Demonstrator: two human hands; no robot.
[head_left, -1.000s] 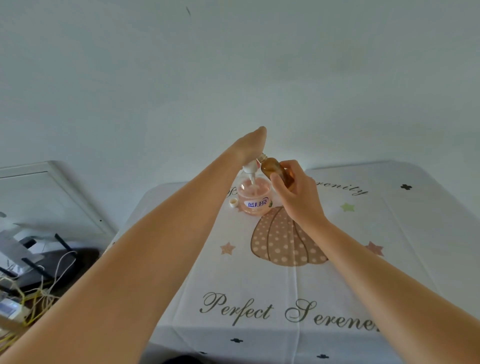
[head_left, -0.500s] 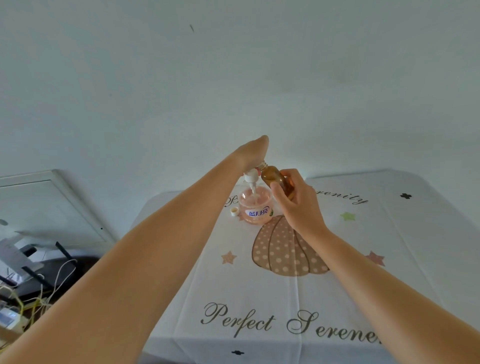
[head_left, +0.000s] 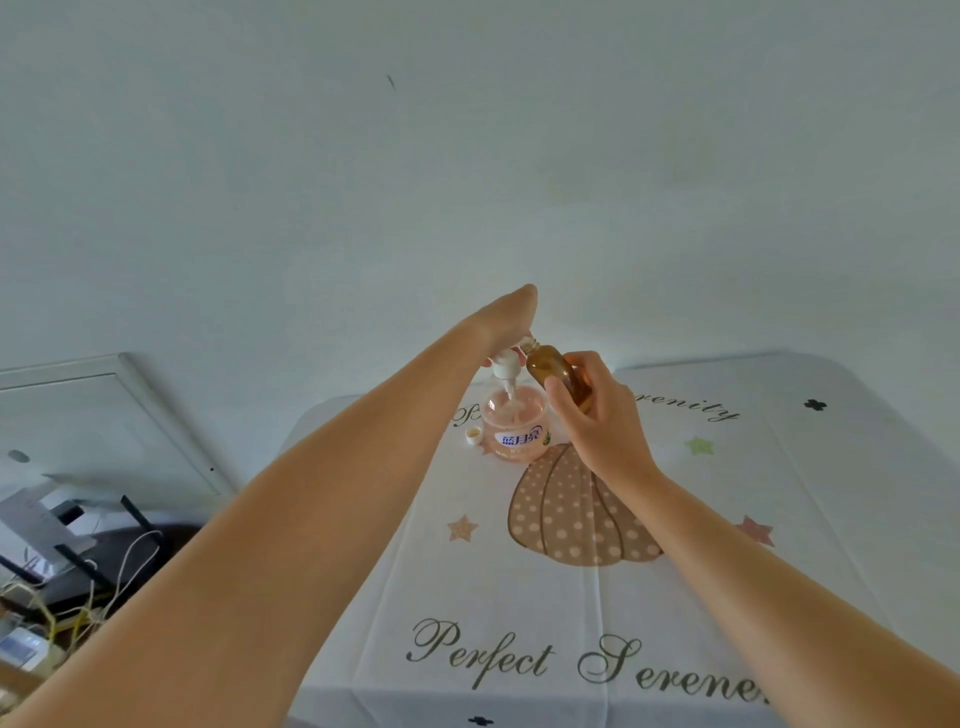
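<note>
Curled round the amber bottle (head_left: 550, 366), the right hand (head_left: 597, 421) holds it tilted in the air, its uncapped neck at the pump (head_left: 503, 368) of the soap bottle (head_left: 514, 421). The left hand (head_left: 506, 317) sits over the pump, fingertips gripping either side of its head. The soap bottle stands on the tablecloth (head_left: 779, 467), part full of pink liquid, with a white cap (head_left: 474, 435) just beside it.

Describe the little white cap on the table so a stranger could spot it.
Find the spotted pumpkin printed on the tablecloth. Beyond it stands a pink soap bottle; the cap lies left of its base. It alone is tiny, white and unheld.
</note>
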